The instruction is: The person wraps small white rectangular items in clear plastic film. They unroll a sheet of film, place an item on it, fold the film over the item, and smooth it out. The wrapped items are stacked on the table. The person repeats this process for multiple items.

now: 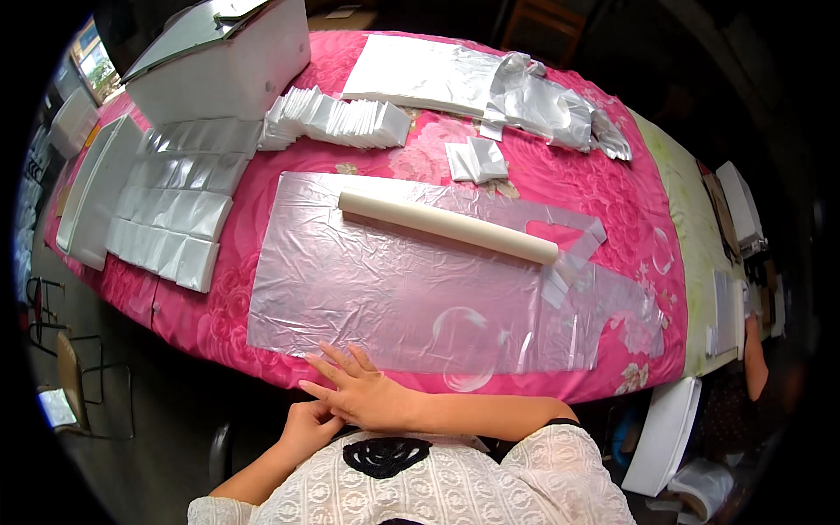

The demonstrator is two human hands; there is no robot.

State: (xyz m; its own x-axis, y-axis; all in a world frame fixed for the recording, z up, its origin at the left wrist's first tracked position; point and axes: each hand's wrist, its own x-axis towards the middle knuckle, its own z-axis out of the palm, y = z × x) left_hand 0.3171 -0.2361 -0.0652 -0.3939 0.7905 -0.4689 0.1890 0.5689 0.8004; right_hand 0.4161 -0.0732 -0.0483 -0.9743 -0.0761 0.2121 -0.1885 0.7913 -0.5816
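A transparent plastic bag with cut-out handles lies flat on the pink flowered cloth. Across it rests a long cream-coloured tube, tilted down toward the right. My right hand is over the bag's near edge, fingers spread and gripping nothing. Just below and left of it, my left hand is held close to my body with its fingers curled. Its fingertips are against the right hand or tucked behind it, so whatever they may pinch is hidden. Beyond the tube lie a few small folded white plastic packets.
A row of folded packets and a stack of flat plastic bags lie at the back. Packets in rows sit left, beside a white foam box and tray. Another person's arm shows at right.
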